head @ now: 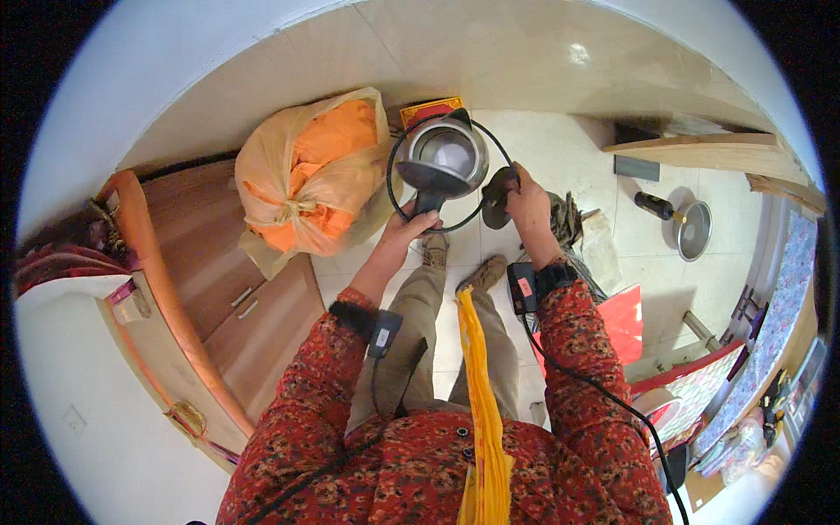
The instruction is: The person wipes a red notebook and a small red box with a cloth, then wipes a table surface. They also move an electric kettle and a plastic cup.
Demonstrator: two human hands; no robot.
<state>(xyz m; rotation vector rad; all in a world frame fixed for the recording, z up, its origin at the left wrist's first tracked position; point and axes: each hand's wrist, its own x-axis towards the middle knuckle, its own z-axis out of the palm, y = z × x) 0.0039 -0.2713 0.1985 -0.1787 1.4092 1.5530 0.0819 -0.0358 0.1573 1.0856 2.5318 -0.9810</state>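
An electric kettle with a steel body (480, 161) is held up in front of me, its dark lid raised so that the metal inside shows. My left hand (408, 233) grips its black handle (429, 203). In my right hand (527, 207) is a round black kettle base (499, 198), turned on its edge. A black power cord (392, 172) loops around the kettle between my two hands. What the kettle holds, if anything, I cannot tell.
A tied translucent bag with orange contents (341, 141) sits at the left by a wooden cabinet (197, 216). On the tiled floor to the right are a steel basin (705, 231), a dark bottle (651, 205) and a red sheet (623, 321). A wooden shelf (709, 152) juts out at upper right.
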